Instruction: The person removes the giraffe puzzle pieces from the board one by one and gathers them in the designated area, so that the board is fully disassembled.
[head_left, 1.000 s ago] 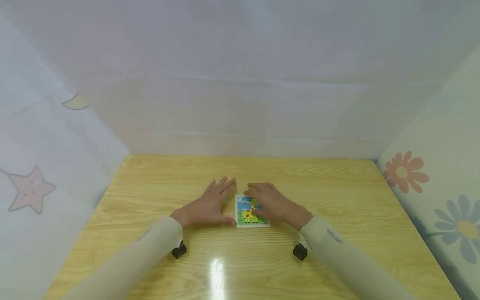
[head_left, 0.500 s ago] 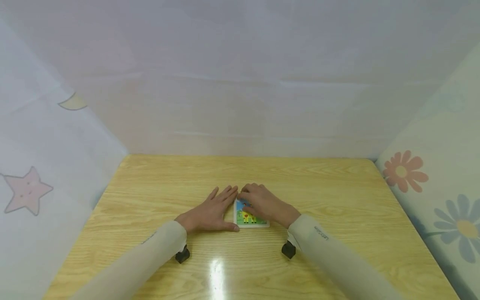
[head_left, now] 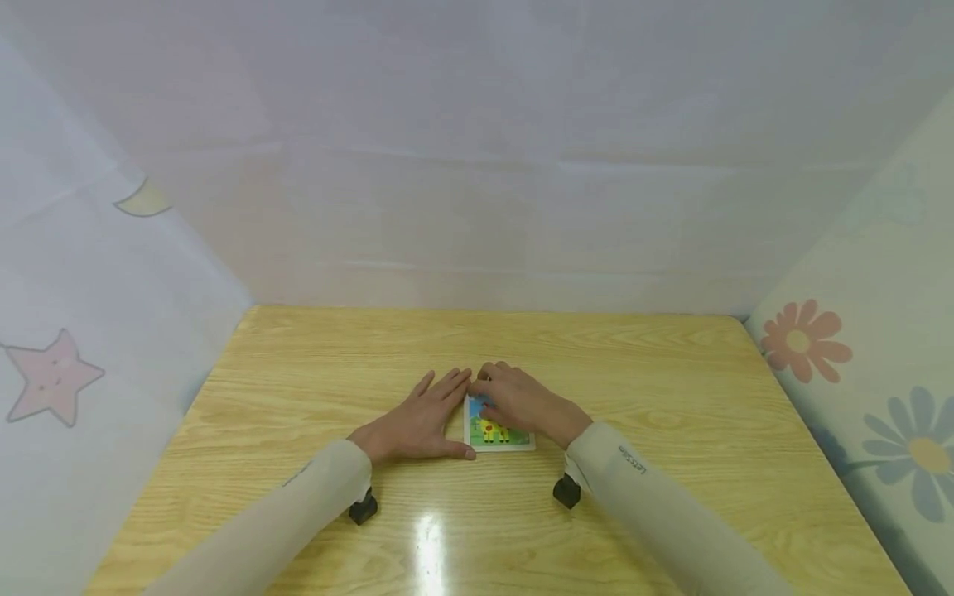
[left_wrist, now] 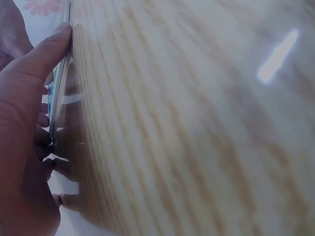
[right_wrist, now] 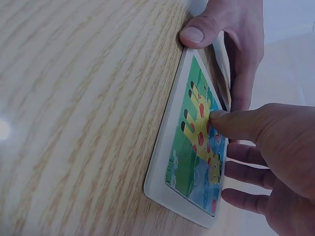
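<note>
A small giraffe jigsaw puzzle (head_left: 479, 432) in a white frame tray lies flat on the wooden table. My left hand (head_left: 421, 424) rests on the table along the puzzle's left side, fingers spread, with its thumb at the near left corner. From the right, my right hand (head_left: 527, 404) covers the puzzle's upper right part. In the right wrist view its thumb (right_wrist: 231, 120) touches the picture (right_wrist: 189, 162), while its other fingers reach past the far edge of the tray. Pieces fill the part of the picture that shows; the rest is hidden under the right hand.
The wooden table (head_left: 656, 364) extends around both hands, with a light reflection near the front. Pale cloth walls (head_left: 484, 207) with a printed star, moon and flowers stand at its back and sides. A small black device (head_left: 363, 507) hangs under each wrist.
The left hand has shifted slightly toward me, its thumb now at the tray's near corner. My right hand has slid left over the puzzle. In the last half second both have barely moved.
</note>
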### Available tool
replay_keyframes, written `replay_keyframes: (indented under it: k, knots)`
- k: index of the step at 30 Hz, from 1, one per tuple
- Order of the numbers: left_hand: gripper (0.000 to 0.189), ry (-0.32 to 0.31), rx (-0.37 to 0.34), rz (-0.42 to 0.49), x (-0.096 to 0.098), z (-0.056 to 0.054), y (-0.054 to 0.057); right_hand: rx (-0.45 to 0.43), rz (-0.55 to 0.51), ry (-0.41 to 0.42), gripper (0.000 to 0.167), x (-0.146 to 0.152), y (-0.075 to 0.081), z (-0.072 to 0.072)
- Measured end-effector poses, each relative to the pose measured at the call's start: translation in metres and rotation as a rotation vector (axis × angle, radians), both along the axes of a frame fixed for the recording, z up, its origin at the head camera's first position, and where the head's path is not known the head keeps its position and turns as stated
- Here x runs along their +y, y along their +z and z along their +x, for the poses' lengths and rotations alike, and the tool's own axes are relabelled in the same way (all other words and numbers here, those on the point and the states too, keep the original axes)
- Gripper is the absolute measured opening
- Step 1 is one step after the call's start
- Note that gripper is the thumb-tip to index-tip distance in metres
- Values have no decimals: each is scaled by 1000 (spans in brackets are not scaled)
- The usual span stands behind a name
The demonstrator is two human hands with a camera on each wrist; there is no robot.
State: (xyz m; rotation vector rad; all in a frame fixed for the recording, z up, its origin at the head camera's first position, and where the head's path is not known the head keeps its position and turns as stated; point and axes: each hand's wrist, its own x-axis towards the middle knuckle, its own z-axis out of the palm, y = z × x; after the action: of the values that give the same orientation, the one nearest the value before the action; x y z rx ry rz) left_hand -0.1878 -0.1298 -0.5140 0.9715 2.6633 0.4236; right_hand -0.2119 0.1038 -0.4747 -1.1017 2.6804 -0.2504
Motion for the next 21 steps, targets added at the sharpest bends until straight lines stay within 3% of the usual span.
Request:
replay_keyframes:
  k: [13, 19, 21]
  knots:
    - [119, -1, 17, -21, 3, 1, 3, -44, -45, -19, 42, 0, 4, -2]
    - [118, -3, 34, -30, 4, 3, 10, 5, -40, -21, 61, 0, -1, -3]
    - [117, -3, 46, -46, 4, 3, 11, 40, -47, -15, 53, -1, -3, -3]
